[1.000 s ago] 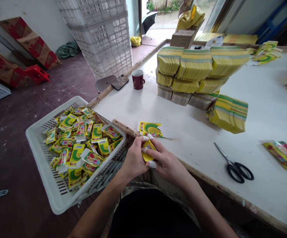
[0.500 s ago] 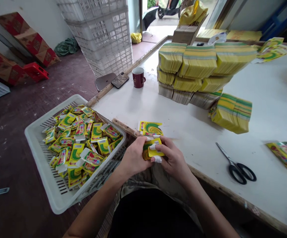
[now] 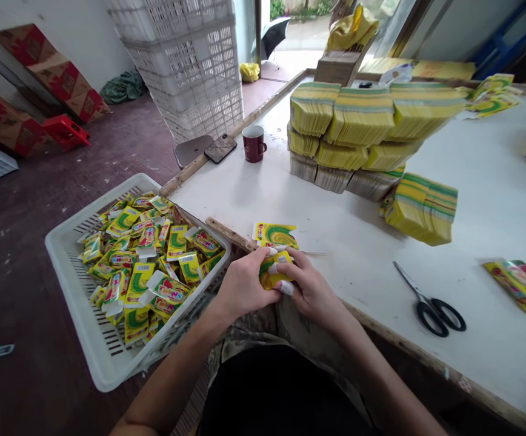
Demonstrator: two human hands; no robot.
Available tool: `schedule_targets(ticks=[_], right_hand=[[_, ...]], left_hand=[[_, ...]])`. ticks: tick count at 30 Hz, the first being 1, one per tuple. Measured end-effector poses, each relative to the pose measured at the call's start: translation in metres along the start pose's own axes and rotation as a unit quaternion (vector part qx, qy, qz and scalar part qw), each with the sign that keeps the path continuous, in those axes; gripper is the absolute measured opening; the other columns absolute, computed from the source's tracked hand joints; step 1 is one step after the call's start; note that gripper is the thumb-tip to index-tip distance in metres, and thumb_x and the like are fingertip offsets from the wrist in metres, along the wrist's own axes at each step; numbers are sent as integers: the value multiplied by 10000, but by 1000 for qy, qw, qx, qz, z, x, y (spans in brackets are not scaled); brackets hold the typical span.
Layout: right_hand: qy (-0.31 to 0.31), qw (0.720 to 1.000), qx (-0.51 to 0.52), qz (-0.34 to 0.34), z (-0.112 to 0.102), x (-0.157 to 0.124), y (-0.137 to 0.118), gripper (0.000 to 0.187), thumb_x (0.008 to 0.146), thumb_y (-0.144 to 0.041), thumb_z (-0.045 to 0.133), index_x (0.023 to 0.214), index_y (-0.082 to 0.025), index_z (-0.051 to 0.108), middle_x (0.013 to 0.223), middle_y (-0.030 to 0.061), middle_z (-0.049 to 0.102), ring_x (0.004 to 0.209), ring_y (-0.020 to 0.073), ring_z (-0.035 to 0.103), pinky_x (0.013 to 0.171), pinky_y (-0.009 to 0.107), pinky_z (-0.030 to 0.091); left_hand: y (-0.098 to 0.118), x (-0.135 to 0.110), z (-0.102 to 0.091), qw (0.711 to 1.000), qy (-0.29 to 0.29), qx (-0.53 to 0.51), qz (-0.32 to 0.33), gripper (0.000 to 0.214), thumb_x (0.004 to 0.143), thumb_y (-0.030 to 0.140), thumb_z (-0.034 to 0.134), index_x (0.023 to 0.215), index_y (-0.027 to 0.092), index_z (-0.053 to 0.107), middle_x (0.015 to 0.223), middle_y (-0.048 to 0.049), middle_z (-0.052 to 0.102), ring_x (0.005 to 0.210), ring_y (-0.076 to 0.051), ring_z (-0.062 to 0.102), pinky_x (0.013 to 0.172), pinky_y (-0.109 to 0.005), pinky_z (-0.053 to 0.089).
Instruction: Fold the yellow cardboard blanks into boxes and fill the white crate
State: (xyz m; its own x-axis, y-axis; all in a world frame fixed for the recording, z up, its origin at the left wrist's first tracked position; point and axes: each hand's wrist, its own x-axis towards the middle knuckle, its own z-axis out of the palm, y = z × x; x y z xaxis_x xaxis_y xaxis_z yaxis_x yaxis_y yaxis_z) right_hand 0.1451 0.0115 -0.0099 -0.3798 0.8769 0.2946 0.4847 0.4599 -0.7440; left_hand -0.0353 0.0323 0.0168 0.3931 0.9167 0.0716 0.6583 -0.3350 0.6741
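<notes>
Over the table's front edge, both of my hands are closed around one small yellow and green printed carton (image 3: 269, 275). My left hand (image 3: 245, 281) grips its left side between thumb and fingers. From the right, my right hand (image 3: 311, 284) presses its fingers on the face and edge; white wraps cover several fingertips. Part of the carton is hidden by the fingers. Just beyond lies another yellow-green printed carton (image 3: 276, 233), flat on the table. To the left, a white plastic basket (image 3: 73, 312) holds many filled-looking cartons of the same print.
Stacked bundles of flat yellow cartons (image 3: 363, 124) stand on the white table (image 3: 326, 224), with another bundle (image 3: 422, 209) beside them. Black-handled scissors (image 3: 431, 306) lie to the right. A maroon mug (image 3: 253, 145) and a phone (image 3: 220, 149) sit at back left, near tall white crates (image 3: 190, 66).
The carton has turned slightly in my hands, and my right fingers have shifted left over its face. The view has moved slightly; the scooter outside is out of view.
</notes>
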Motion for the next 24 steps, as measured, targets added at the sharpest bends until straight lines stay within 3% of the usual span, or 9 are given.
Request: schedule_targets(ticks=[4, 9, 13, 15, 20, 24], right_hand=[[9, 1000, 2, 13, 13, 0, -3, 212, 934, -283, 503, 1109, -185, 569, 1312, 185, 496, 1234, 296, 512, 934, 449, 506], [-71, 997, 35, -10, -13, 3, -5, 134, 929, -278, 518, 910, -209, 631, 1099, 98, 614, 940, 209, 633, 824, 356, 534], [-108, 993, 44, 1, -21, -3, -1, 121, 921, -277, 537, 890, -200, 624, 1046, 87, 594, 906, 198, 614, 812, 341, 528], [-84, 996, 41, 11, -12, -7, 0, 110, 912, -257, 543, 987, -197, 598, 1113, 110, 564, 979, 221, 597, 857, 374, 523], [8, 999, 25, 46, 18, -12, -6, 382, 922, -253, 510, 1292, -201, 428, 1304, 163, 453, 1189, 271, 516, 972, 457, 480], [36, 998, 52, 15, 11, -5, 1, 517, 876, -356, 598, 1330, -204, 401, 1315, 157, 498, 1230, 293, 501, 1014, 470, 450]], left_hand=[[-5, -5, -1, 1000, 4, 7, -16, 604, 652, 314, 709, 1197, 181, 485, 1069, -103, 700, 969, -280, 678, 846, -389, 533], [-7, -12, 1, 998, -45, -31, -10, 639, 654, 376, 744, 1203, 234, 451, 1018, -48, 715, 882, -246, 697, 758, -343, 543], [-3, -13, 7, 997, -70, -40, -4, 645, 636, 366, 757, 1192, 229, 460, 1006, -48, 717, 862, -251, 696, 762, -354, 543], [-2, -12, 9, 998, -59, -34, -4, 615, 637, 336, 744, 1176, 221, 471, 1012, -58, 712, 874, -260, 692, 775, -367, 541], [-2, -11, 9, 1000, -15, -1, -20, 597, 636, 270, 704, 1182, 193, 474, 1013, -89, 700, 916, -285, 682, 798, -395, 541], [-5, -12, 4, 999, -17, -23, -28, 647, 664, 324, 730, 1236, 201, 453, 1044, -82, 692, 951, -267, 674, 820, -379, 542]])
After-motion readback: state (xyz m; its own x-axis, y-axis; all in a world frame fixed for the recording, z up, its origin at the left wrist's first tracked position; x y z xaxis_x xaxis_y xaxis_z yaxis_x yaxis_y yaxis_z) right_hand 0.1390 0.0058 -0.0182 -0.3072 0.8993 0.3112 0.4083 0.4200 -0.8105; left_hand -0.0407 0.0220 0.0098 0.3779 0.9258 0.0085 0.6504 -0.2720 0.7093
